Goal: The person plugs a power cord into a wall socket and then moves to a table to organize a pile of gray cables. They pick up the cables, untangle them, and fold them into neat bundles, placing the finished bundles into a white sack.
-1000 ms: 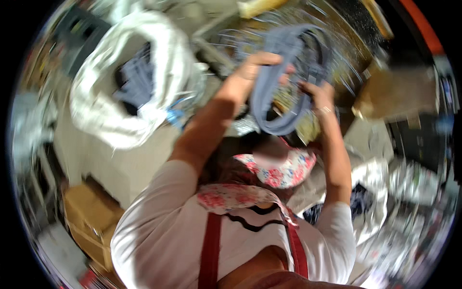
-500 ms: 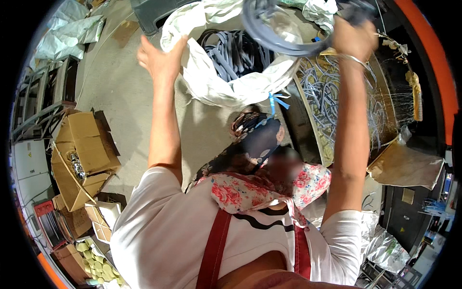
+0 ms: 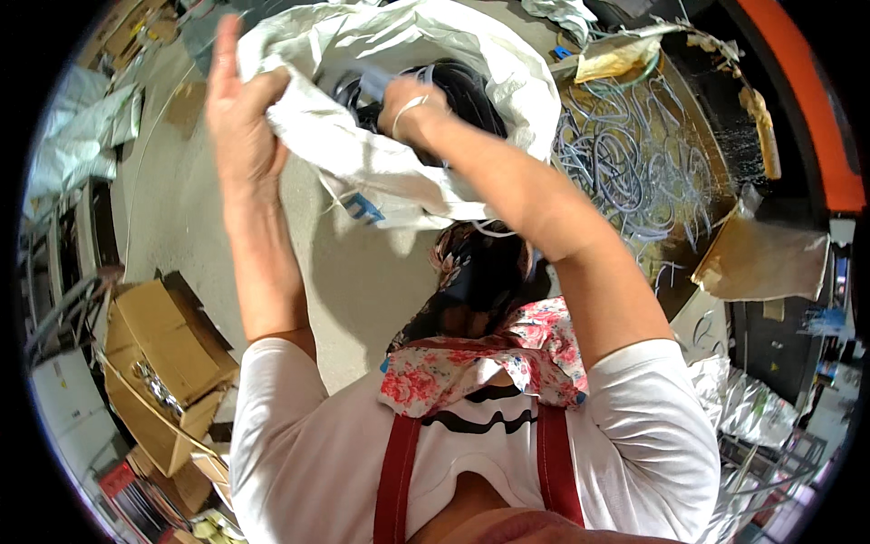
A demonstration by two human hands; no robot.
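A white woven sack (image 3: 507, 54) stands wide-mouthed in front of me. Black and grey coiled tubing (image 3: 467, 95) lies inside it. My left hand (image 3: 246, 118) is at the sack's left rim, the thumb bent over the edge and one finger stretched up along the outside, with the rim between them. Down in the mouth of the sack, my right hand (image 3: 415, 107) is closed around a blurred length of grey tubing (image 3: 373, 83). Its fingertips are partly hidden, and the forearm crosses over the sack's near right edge.
To the right of the sack is a shallow bin of tangled grey cable pieces (image 3: 625, 154). A brown sheet (image 3: 761, 258) lies beyond its near end. An open cardboard box (image 3: 168, 340) sits at the lower left. Silvery plastic sheeting (image 3: 752, 403) is at the lower right.
My right hand has come down and left into the sack from above the cable bin, where it held a grey coil. My left hand has moved left, and the sack's mouth is stretched that way.
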